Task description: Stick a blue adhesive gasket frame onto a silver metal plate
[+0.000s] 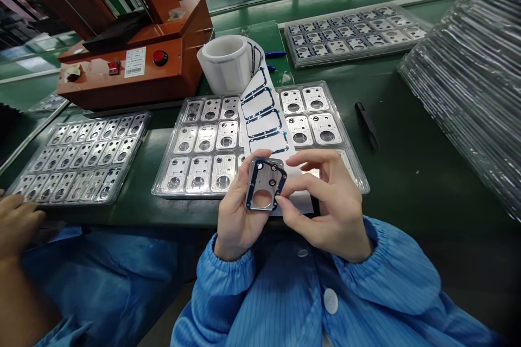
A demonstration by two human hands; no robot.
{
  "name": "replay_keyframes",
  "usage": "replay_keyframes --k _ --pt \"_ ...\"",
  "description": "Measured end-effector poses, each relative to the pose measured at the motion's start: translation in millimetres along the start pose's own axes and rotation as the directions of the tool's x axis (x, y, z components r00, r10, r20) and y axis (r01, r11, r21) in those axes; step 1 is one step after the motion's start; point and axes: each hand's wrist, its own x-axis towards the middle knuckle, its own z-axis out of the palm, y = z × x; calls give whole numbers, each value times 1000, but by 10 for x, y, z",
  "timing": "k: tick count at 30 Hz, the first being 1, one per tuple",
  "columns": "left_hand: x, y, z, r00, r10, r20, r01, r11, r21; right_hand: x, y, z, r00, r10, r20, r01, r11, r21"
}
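My left hand (238,211) grips a small metal plate (264,184) with a dark blue gasket outline on its face, held up near the table's front edge. My right hand (325,200) pinches the plate's right edge with thumb and fingers. Behind them lies a clear tray (362,176) of several similar metal plates. A white roll of liner (226,62) stands behind the tray, and its strip (262,111), carrying blue gasket outlines, runs down over the tray toward my hands.
A second tray of plates (81,154) lies at the left, a third (354,32) at the back right. Black tweezers (367,124) rest on the green mat. An orange machine (134,59) stands behind. Stacked clear trays (476,81) fill the right. Another person's hand (16,222) rests at the left edge.
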Motion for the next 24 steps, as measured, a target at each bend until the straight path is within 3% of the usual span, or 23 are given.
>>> replay_keyframes --k 14,21,24 --pt "4 -5 33 999 36 8 -36 999 10 20 -16 9 997 78 -11 -77 994 75" --pt "0 -65 73 988 151 -22 -149 985 82 15 -7 17 984 117 -136 -110 992 58" --pt "-37 -122 57 967 254 25 -252 935 249 16 -8 10 973 145 -182 -136 989 57"
